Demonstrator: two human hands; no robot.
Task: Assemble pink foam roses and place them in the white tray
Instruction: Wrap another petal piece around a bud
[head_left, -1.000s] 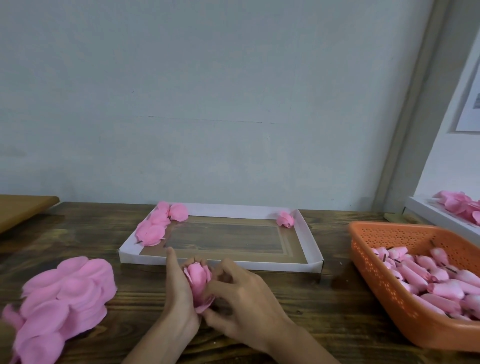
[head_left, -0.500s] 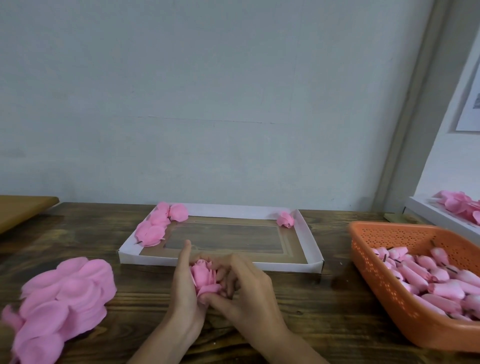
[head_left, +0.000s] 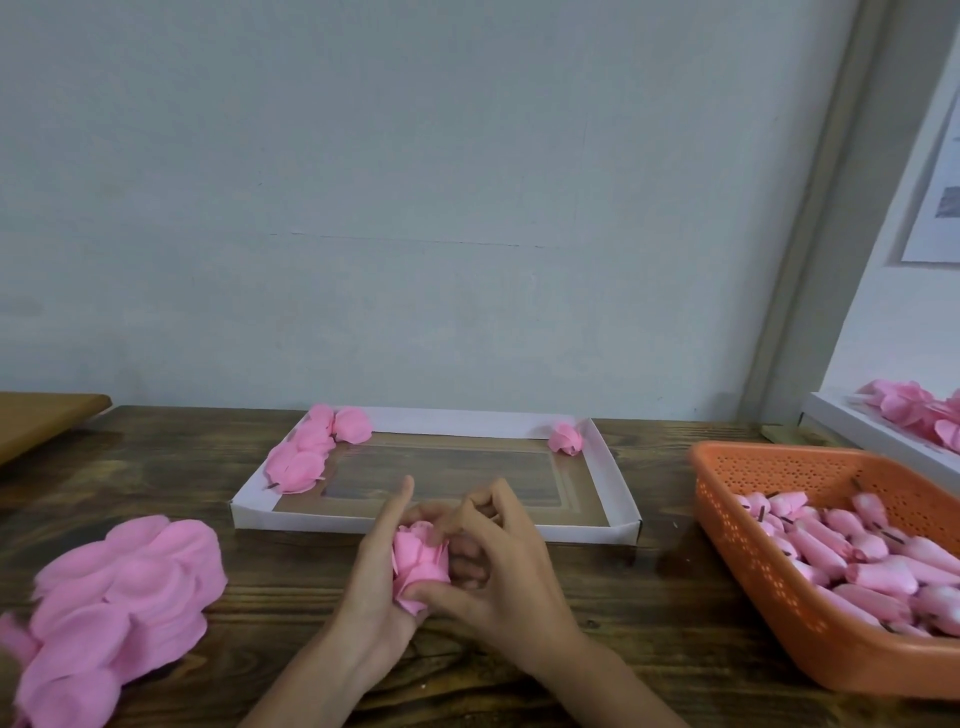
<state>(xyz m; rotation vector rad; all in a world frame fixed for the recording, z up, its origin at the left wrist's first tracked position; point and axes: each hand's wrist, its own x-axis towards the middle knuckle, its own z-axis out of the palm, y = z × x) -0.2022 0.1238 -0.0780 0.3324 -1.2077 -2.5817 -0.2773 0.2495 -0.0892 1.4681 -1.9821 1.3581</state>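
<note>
Right hand (head_left: 498, 577) has closed in on the rose (head_left: 421, 558) since a second ago, its fingers (head_left: 488, 506) pinching the base while left hand (head_left: 374, 587) cups it, just above the bench (head_left: 623, 597) before the tray (head_left: 311, 521); I read this as petal-wrapping, next I'd press it shut and tray it.

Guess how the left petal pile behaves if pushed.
The petal pile likely shears apart, not sliding as one: thin sheets lie loosely overlapped. Probably light and floppy, judging by the curled edges. Unlikely to roll; they lie flat on the table.
</note>
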